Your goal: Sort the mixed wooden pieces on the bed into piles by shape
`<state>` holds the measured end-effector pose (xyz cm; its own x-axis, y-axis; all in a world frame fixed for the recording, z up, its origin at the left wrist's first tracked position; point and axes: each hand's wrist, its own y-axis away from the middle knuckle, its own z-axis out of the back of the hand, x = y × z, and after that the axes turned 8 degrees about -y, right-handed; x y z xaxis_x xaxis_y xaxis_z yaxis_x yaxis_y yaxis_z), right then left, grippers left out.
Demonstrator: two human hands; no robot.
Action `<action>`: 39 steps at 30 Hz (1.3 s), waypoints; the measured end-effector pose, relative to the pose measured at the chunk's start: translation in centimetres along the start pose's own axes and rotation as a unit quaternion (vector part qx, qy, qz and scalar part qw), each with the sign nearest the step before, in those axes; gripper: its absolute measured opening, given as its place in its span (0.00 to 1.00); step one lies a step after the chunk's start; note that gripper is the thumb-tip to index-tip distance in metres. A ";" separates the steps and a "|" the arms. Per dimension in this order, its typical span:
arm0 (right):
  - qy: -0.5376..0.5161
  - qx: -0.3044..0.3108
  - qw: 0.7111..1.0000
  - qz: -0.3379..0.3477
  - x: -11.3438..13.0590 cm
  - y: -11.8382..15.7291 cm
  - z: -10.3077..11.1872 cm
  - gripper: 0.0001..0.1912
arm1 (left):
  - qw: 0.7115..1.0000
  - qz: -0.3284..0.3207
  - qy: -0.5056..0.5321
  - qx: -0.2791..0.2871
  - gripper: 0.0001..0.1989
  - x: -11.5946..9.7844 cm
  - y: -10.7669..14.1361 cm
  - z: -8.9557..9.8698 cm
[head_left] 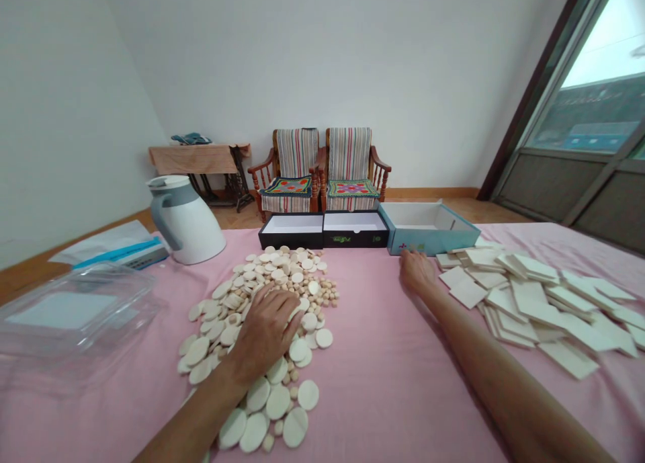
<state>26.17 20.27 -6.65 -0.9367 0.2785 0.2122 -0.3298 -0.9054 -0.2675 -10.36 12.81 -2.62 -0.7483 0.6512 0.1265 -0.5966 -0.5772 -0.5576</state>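
Left hand (266, 328) on pale discs (277, 402), heaped left of centre on pink cloth (373, 355) — right hand (417, 272) at front of blue box (437, 241). Both palms hidden — can't tell whether either grip is open or closed.

Pink cloth (363, 355) under discs (277, 401), cubes (269, 442), tiles (466, 292), three open boxes (356, 240), jug (199, 231), clear container (80, 315)
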 end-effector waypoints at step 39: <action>-0.233 0.159 0.906 0.316 12.5 5.4 -0.1 0.12 | 0.999 -0.018 0.012 0.031 0.07 -0.4 0.2 -0.1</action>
<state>12.72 18.91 -5.53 -0.7512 -0.4251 0.5049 0.3746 -0.9044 -0.2042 -10.10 12.48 -2.91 -0.7196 0.6830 0.1252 -0.6402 -0.5828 -0.5005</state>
